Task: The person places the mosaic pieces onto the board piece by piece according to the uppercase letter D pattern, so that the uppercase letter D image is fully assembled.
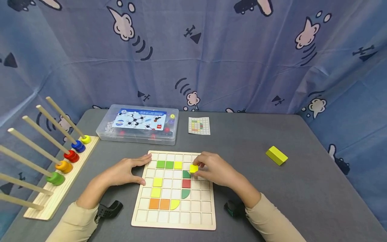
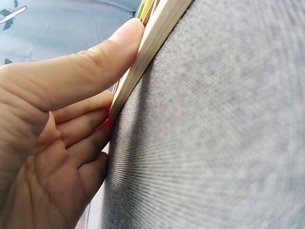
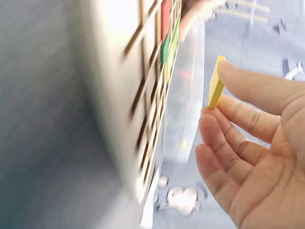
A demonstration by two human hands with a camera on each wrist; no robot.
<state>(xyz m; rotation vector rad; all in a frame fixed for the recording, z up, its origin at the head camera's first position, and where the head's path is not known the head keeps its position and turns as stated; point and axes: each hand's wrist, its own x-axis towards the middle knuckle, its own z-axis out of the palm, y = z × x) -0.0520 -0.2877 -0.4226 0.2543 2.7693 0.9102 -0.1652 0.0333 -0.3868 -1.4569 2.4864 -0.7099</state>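
A wooden grid board (image 1: 201, 217) lies on the grey table, with several coloured tiles in its cells. Thumb and fingertips of my left hand (image 1: 121, 173) touch the board's left edge, the fingers fairly straight. My right hand (image 1: 219, 169) pinches a yellow square tile (image 1: 194, 168) between thumb and fingers; the right wrist view shows the tile (image 3: 217, 83) held on edge, apart from the board. In the head view it overlaps the cells beside a green quarter-round tile (image 1: 186, 174). Below that are a red square tile (image 1: 186, 183) and another green quarter-round tile (image 1: 185, 194).
A yellow oblong block (image 1: 276, 155) lies on the table at the right. Behind the board are a printed pattern card (image 1: 199, 126) and a clear plastic case (image 1: 137, 136). A wooden peg stand (image 1: 75, 168) with coloured rings stands at the left, before a blue patterned curtain (image 1: 211, 50).
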